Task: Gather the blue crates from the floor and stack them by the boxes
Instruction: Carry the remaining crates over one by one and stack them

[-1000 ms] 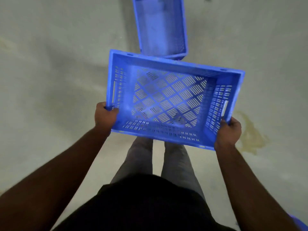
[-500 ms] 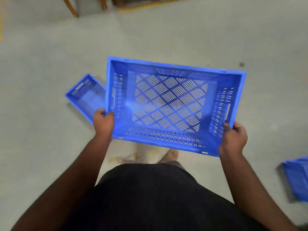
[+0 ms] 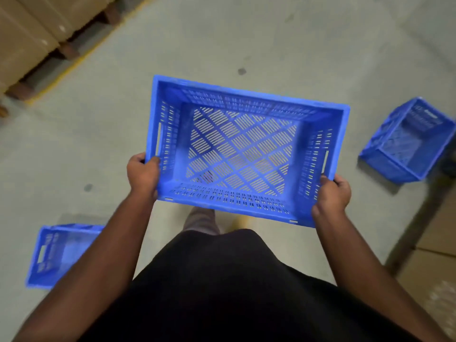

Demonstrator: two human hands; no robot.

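I carry an empty blue slatted crate (image 3: 241, 149) in front of my waist, open side up. My left hand (image 3: 143, 172) grips its left rim near the handle slot, and my right hand (image 3: 333, 193) grips the right rim. A second blue crate (image 3: 407, 141) lies tipped on the floor at the right. A third blue crate (image 3: 56, 255) sits on the floor at the lower left, partly hidden by my left forearm.
Brown cardboard boxes (image 3: 27, 30) on wooden pallets stand at the top left behind a yellow floor line (image 3: 81, 55). More cardboard boxes (image 3: 434, 257) lie at the right edge. The grey concrete floor (image 3: 246, 33) stretches ahead.
My view has swung round while I walk with the crate. The crate on the left slid down and back, the right crate came fully into view, and the boxes appeared at top left.
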